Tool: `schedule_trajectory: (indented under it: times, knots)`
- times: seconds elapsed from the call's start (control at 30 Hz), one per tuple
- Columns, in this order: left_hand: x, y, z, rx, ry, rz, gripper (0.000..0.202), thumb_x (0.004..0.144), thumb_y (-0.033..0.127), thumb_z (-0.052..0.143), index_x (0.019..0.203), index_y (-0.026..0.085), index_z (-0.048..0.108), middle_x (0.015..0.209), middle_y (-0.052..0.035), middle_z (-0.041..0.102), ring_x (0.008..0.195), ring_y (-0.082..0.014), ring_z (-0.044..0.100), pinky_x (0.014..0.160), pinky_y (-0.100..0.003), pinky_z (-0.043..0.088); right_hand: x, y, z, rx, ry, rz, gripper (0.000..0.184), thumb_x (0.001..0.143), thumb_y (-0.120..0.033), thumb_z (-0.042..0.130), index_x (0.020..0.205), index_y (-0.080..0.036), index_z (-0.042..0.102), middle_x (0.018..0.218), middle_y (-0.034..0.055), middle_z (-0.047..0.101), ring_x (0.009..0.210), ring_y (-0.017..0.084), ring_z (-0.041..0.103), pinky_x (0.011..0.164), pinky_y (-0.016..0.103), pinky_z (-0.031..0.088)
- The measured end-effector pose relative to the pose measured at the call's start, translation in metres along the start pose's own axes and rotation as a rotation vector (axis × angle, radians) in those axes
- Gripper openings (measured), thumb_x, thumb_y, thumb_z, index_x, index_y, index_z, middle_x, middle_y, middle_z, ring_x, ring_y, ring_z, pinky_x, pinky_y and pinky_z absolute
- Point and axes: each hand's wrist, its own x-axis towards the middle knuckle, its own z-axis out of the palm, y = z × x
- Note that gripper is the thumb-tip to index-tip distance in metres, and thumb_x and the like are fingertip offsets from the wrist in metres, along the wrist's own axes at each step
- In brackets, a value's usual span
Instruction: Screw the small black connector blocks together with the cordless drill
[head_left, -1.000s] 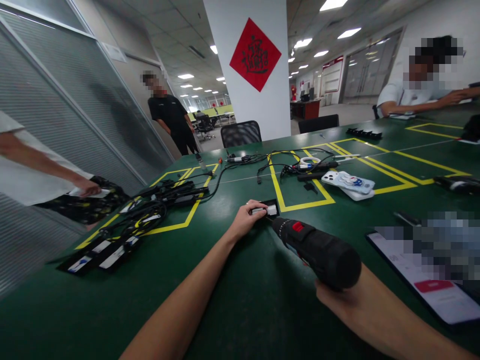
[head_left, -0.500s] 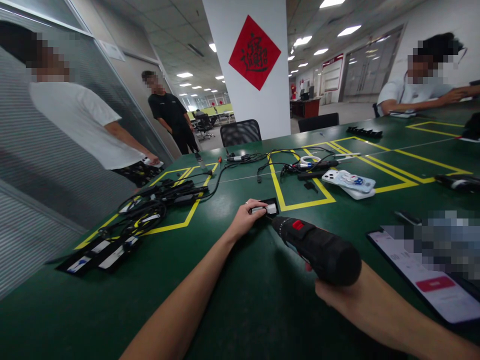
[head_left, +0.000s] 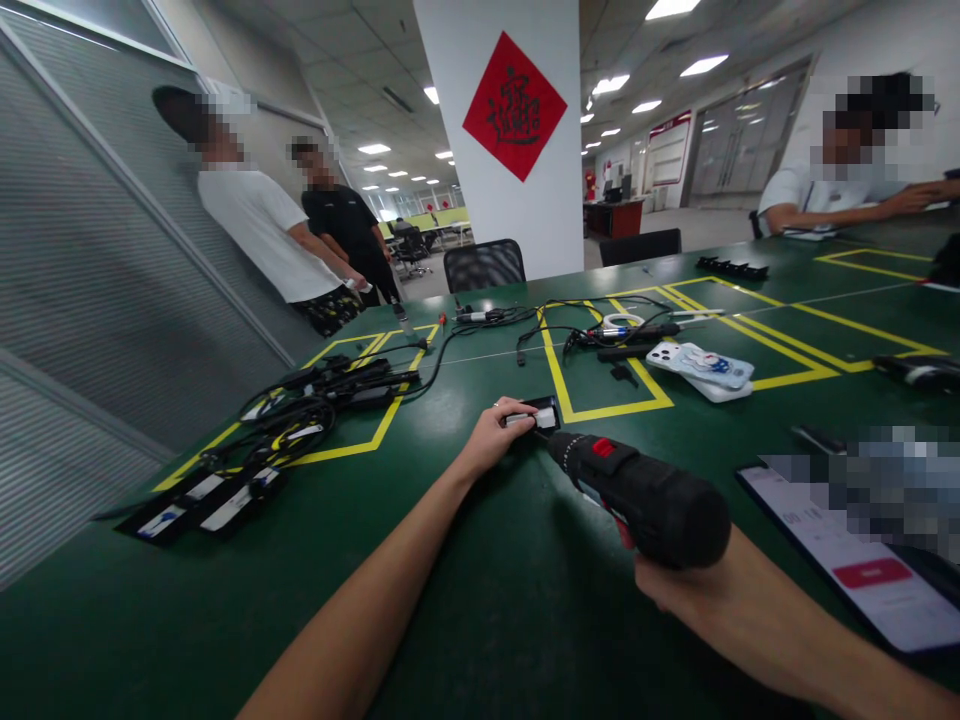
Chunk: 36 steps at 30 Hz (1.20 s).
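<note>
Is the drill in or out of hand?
In: the right hand holds the drill from below, its nose toward the white piece the left hand holds.

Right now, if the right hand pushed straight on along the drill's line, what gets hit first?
The small black-and-white piece, it seems: the drill in the right hand points at it, with the left hand right beside that line. Whether the tip touches it, I can't tell.

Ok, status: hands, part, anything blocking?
Left hand holding black-and-white part. Right hand gripping power drill, bit toward part. Cable bundle off left, touching neither hand.
</note>
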Motion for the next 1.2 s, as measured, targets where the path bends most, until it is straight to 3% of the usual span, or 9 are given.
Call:
schedule_trajectory:
  times: [0.13, 0.33, 0.6, 0.87, 1.03, 1.2]
  knots:
    - [0.0, 0.0, 0.0, 0.0, 0.004, 0.001, 0.026, 0.078, 0.036, 0.058, 0.097, 0.02, 0.067, 0.104, -0.0065, 0.059, 0.112, -0.0218, 0.049, 0.102, -0.038, 0.035, -0.001, 0.0, -0.001, -0.007, 0.0, 0.004, 0.019, 0.072, -0.016, 0.052, 0.054, -0.024, 0.057, 0.048, -0.0025, 0.052, 0.065, 0.022, 0.062, 0.064, 0.034, 0.051]
    - [0.0, 0.002, 0.0, 0.021, 0.012, 0.004, 0.027, 0.079, 0.036, 0.057, 0.098, 0.02, 0.067, 0.103, -0.0064, 0.059, 0.103, -0.0206, 0.052, 0.097, -0.036, 0.038, 0.001, 0.007, 0.001, -0.007, 0.006, -0.026, 0.017, 0.071, -0.015, 0.054, 0.08, -0.024, 0.064, 0.053, -0.004, 0.056, 0.058, 0.019, 0.061, 0.061, 0.031, 0.051]
    - [0.0, 0.002, 0.001, 0.008, 0.007, 0.011, 0.027, 0.079, 0.037, 0.057, 0.098, 0.02, 0.067, 0.102, -0.0063, 0.058, 0.1, -0.0199, 0.053, 0.095, -0.035, 0.038, 0.001, 0.001, -0.001, -0.002, 0.019, -0.034, 0.025, 0.07, -0.014, 0.054, 0.09, -0.024, 0.064, 0.046, -0.0064, 0.051, 0.053, 0.019, 0.059, 0.059, 0.03, 0.05]
    - [0.0, 0.002, 0.001, 0.03, 0.015, -0.017, 0.029, 0.079, 0.037, 0.056, 0.099, 0.019, 0.067, 0.103, -0.0065, 0.059, 0.1, -0.0202, 0.053, 0.095, -0.034, 0.039, 0.001, 0.002, -0.003, 0.037, 0.032, -0.066, 0.02, 0.069, -0.014, 0.055, 0.083, -0.023, 0.065, 0.047, -0.0062, 0.052, 0.05, 0.016, 0.057, 0.055, 0.027, 0.049]
    - [0.0, 0.001, 0.001, 0.03, 0.016, -0.011, 0.029, 0.079, 0.038, 0.056, 0.1, 0.02, 0.066, 0.103, -0.0062, 0.058, 0.1, -0.0201, 0.054, 0.095, -0.034, 0.039, 0.002, 0.012, 0.0, 0.039, 0.031, -0.039, 0.011, 0.071, -0.016, 0.054, 0.069, -0.022, 0.063, 0.049, -0.0047, 0.055, 0.046, 0.014, 0.053, 0.052, 0.025, 0.048]
    - [0.0, 0.0, 0.001, 0.035, 0.016, -0.011, 0.029, 0.079, 0.038, 0.056, 0.1, 0.02, 0.066, 0.103, -0.0062, 0.058, 0.1, -0.0201, 0.054, 0.094, -0.034, 0.039, 0.001, 0.014, 0.001, 0.032, -0.005, 0.005, 0.016, 0.072, -0.017, 0.052, 0.058, -0.021, 0.059, 0.05, -0.0039, 0.054, 0.047, 0.013, 0.051, 0.048, 0.023, 0.043]
